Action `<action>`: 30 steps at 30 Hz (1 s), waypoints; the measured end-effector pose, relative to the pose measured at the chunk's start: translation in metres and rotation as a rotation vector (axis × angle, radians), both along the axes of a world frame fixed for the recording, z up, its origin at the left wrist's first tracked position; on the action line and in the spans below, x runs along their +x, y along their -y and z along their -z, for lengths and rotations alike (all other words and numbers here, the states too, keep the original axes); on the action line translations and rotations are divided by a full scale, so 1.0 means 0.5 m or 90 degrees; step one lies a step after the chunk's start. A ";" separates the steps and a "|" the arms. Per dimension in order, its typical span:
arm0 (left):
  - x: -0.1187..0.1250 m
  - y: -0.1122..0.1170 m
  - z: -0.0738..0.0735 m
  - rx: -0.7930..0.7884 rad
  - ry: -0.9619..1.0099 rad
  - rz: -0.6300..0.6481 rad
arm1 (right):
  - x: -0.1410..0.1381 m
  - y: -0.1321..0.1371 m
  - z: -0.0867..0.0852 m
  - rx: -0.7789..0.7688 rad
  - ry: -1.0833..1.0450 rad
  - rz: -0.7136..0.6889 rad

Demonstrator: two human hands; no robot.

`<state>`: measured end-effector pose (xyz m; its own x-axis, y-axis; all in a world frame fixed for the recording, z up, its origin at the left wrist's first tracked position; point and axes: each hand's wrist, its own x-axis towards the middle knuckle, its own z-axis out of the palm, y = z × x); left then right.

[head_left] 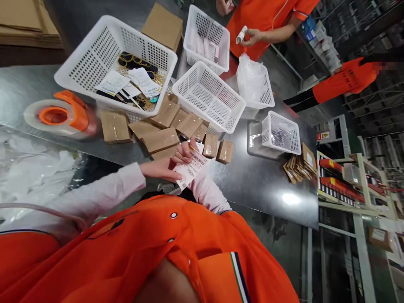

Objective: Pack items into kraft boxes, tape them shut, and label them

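Note:
A white printed label sheet (192,168) with barcodes is held up in front of my chest, over the table's near edge. My left hand (161,168) reaches in from the left and has its fingers closed on the sheet's left edge. At the upper edge of the sheet is my right hand (184,152), fingers curled against it; its wrist is partly hidden behind the paper. Just beyond the hands lie several small brown cardboard boxes (160,139), some heaped, with two small boxes (224,151) to the right.
An orange tape dispenser (75,111) stands at left beside a large white basket (91,54) holding papers and rubber bands. More white baskets (208,97) line the table's far side. A co-worker in orange (259,21) stands opposite. Flat brown packets (293,168) lie at right.

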<state>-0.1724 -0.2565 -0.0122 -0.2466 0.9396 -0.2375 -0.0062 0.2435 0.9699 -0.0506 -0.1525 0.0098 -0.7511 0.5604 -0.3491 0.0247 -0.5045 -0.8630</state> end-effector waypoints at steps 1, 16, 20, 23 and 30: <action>0.032 0.017 0.014 -0.012 0.034 0.013 | -0.005 0.002 -0.008 -0.024 -0.021 -0.004; 0.042 0.082 0.014 0.016 0.064 -0.054 | 0.157 0.036 0.065 0.231 0.158 -0.011; 0.003 0.032 -0.027 -0.056 -0.043 0.168 | 0.187 0.048 0.024 0.293 0.129 -0.255; 0.005 0.006 -0.046 -0.085 -0.065 0.352 | 0.199 0.060 -0.002 0.310 0.145 -0.344; 0.035 -0.015 -0.065 -0.111 -0.066 0.454 | 0.230 0.070 -0.021 0.262 0.132 -0.412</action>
<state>-0.1547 -0.2491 0.0202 0.3800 0.8305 -0.4072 0.3015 0.3050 0.9034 0.0644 -0.1876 0.0202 -0.9138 0.1500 -0.3775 0.3850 0.0234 -0.9226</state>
